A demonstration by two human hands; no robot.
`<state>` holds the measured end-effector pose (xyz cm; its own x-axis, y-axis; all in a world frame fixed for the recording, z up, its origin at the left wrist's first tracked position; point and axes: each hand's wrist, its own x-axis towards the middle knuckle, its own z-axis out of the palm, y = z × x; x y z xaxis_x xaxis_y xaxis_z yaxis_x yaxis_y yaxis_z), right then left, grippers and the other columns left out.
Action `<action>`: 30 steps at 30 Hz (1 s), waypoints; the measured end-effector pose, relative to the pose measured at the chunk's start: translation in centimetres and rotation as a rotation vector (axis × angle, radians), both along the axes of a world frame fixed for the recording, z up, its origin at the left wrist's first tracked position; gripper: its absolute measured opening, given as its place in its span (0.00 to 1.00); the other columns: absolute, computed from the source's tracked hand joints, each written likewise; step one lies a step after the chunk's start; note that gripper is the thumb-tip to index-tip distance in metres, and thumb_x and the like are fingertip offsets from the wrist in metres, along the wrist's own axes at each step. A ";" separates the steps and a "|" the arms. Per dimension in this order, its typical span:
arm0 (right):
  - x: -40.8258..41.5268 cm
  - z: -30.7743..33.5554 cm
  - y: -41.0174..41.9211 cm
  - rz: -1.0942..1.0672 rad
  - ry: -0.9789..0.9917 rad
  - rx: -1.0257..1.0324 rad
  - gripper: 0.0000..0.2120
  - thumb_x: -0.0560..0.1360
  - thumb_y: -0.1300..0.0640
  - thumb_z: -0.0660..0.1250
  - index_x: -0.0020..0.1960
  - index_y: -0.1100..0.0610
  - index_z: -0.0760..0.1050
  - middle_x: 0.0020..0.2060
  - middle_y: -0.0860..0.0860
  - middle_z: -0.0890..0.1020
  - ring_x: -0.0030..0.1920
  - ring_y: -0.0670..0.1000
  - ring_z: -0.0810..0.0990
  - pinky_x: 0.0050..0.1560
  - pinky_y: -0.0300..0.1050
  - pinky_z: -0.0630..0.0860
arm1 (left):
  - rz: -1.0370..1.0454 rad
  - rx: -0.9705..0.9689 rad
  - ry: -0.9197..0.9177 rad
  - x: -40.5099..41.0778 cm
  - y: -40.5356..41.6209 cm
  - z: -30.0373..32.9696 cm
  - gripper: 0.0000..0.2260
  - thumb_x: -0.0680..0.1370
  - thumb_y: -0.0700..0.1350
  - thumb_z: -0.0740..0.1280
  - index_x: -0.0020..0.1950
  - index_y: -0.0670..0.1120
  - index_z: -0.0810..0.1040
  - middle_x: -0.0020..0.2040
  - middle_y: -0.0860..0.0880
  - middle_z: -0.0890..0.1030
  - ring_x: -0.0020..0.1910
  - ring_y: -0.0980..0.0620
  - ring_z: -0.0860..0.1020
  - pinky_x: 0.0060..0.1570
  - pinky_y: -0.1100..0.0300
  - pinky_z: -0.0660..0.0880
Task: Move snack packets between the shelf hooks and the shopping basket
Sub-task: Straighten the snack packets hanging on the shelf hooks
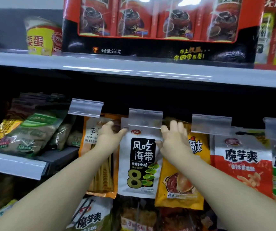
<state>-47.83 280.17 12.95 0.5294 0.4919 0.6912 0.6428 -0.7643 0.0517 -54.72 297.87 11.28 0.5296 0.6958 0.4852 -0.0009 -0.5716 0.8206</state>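
Note:
A white snack packet [139, 164] with a black label and a big "8" hangs at the middle hook, under a clear price-tag holder [145, 119]. My left hand [110, 135] holds the packet's upper left corner. The upper right edge is pinched by my right hand [172, 139], thumb in front and fingers behind. The hook itself is hidden behind the tag holder. No basket is in view.
Other packets hang alongside: an orange-edged one [99, 164] to the left, a yellow one [183, 180] and a red-and-white one [242, 164] to the right. More packets hang below. Green bags [34, 134] lie on a left shelf. A shelf edge [134, 67] runs above with a black-and-red carton.

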 end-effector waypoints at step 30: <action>0.9 -10.9 -2.0 0.090 -0.141 -0.337 0.22 0.40 0.61 0.81 0.33 0.59 0.79 0.40 0.56 0.82 0.32 0.55 0.77 0.17 0.40 0.64 | -0.182 0.279 0.364 -0.1 2.6 -8.2 0.17 0.74 0.54 0.71 0.61 0.49 0.79 0.54 0.52 0.83 0.49 0.57 0.78 0.49 0.64 0.74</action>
<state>-46.96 278.15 2.03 0.3849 0.7444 0.5457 0.6749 -0.6303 0.3837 -54.85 300.43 3.06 0.8001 0.4463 0.4009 0.1371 -0.7866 0.6021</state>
